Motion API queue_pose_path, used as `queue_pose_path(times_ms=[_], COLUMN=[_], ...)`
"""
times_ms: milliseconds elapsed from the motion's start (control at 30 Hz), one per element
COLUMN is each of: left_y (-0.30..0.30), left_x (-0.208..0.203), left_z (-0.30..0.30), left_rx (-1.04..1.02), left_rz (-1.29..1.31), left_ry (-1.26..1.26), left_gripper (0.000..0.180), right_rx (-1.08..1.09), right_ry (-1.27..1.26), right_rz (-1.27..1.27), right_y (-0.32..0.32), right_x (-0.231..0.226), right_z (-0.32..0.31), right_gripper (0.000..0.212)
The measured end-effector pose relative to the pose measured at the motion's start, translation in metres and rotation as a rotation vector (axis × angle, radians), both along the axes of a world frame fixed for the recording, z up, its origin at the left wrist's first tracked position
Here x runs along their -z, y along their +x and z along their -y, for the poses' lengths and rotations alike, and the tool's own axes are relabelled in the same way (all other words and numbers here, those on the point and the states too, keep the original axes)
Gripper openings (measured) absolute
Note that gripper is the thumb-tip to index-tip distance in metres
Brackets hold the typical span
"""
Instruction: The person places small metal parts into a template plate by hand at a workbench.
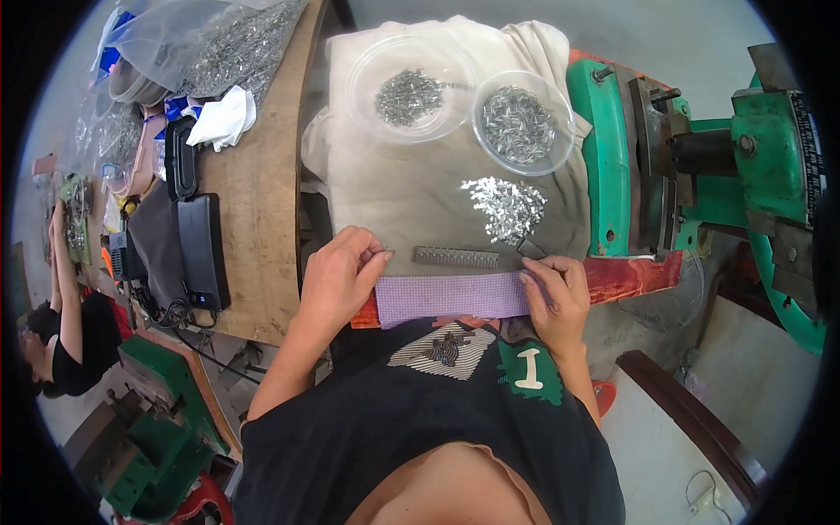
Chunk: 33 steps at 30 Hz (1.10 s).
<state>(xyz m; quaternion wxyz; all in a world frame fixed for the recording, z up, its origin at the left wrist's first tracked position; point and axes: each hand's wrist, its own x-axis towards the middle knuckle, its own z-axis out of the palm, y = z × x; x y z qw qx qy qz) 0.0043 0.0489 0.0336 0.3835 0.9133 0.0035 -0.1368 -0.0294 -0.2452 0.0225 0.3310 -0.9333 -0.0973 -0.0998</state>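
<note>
A: Where does the toothed strip (pixel 456 256) lie?

B: On the beige cloth (pixel 376 192), just beyond the checked purple cloth (pixel 455 297) and between the person's two hands. Its long side runs left to right, and neither hand touches it.

A: And how do the hands stand?

B: The left hand (pixel 337 278) is near the strip's left end, thumb and forefinger brought close together; whether something tiny is pinched there cannot be told. The right hand (pixel 560 293) has thumb and forefinger a little apart at the purple cloth's right end, with a small dark block (pixel 530 248) right by the fingertips.

A: How would the strip handle?

B: It looks like metal, so probably stiff, with modest weight for its slim shape. The smooth sides may slip a little. A pinch across the long sides near both ends should keep it level and leave the teeth clear.

A: And the silvery pieces (pixel 507 208) heaped beyond the block?

B: Small, thin-looking and shiny, likely very light and easily scattered. They seem best taken singly by their edges, with a light pinch, since hard pressure might bend them. The soft cloth beneath should help fingertips get under an edge.
</note>
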Motion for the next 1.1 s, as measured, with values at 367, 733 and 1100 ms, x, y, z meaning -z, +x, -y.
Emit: queue_pose_path(times_ms=[367, 733, 1100], left_y=[-0.01, -0.011, -0.018], left_x=[0.013, 0.021, 0.034], left_z=[0.02, 0.022, 0.021], left_rx=[0.1, 0.215, 0.103], left_rz=[0.274, 0.42, 0.444], left_ry=[-0.139, -0.047, -0.177], left_gripper=[0.015, 0.014, 0.017], right_rx=[-0.328, -0.283, -0.245], right_ry=[-0.1, -0.126, -0.107], right_rz=[-0.019, -0.079, -0.032], right_y=[0.037, 0.034, 0.032], right_x=[-0.008, -0.001, 0.002], right_z=[-0.05, -0.051, -0.055], right_gripper=[0.039, 0.038, 0.033])
